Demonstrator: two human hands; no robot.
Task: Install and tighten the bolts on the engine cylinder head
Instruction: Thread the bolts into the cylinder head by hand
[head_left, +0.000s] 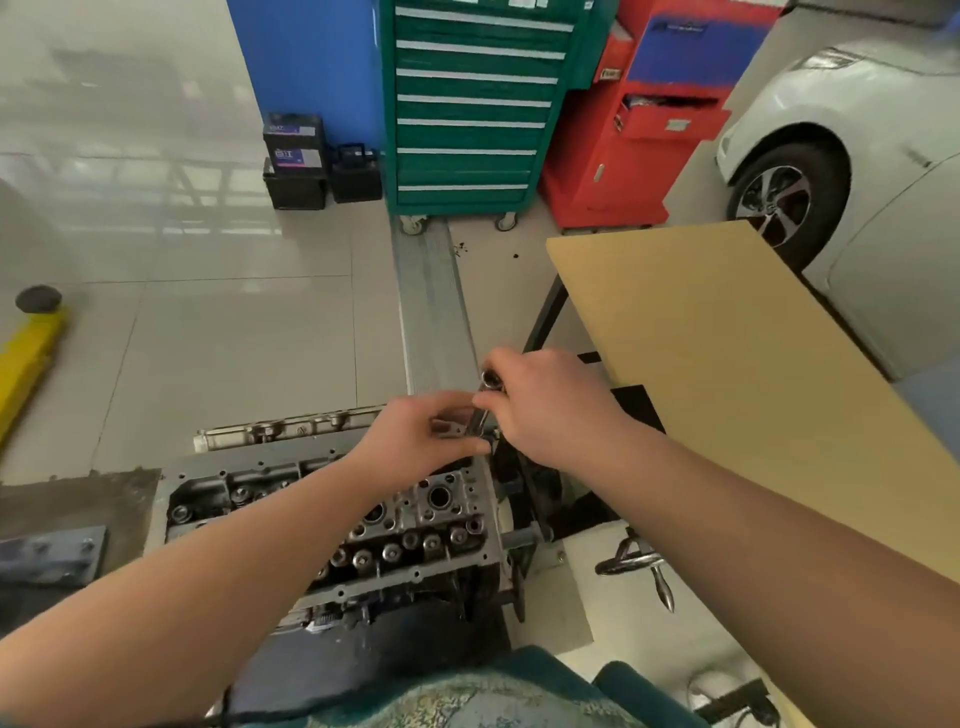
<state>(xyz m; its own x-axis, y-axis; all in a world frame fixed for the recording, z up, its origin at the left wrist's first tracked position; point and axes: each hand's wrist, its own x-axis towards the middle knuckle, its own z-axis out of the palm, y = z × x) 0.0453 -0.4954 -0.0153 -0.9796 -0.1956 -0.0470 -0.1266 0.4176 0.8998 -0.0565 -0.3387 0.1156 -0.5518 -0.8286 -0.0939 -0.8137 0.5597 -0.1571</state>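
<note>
Cylinder head (415, 519) sits on engine stand, far right corner under both hands. Right hand (550, 405) grips ratchet wrench (480, 410); left hand (415, 436) pinches its lower end. Steel tool: rigid, likely oily-slick; hold the handle.

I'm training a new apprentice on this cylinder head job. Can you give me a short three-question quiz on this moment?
1. True or false: the ratchet wrench lies untouched on the floor.
2. Multiple choice: which end of the cylinder head are the hands working at? A) its far right end B) its left end C) its middle
3. Fill in: the tall cabinet with many drawers behind the work area is ____ in colour.

Key:
1. False: the right hand grips its head and the left hand holds its lower part.
2. A
3. green
</note>
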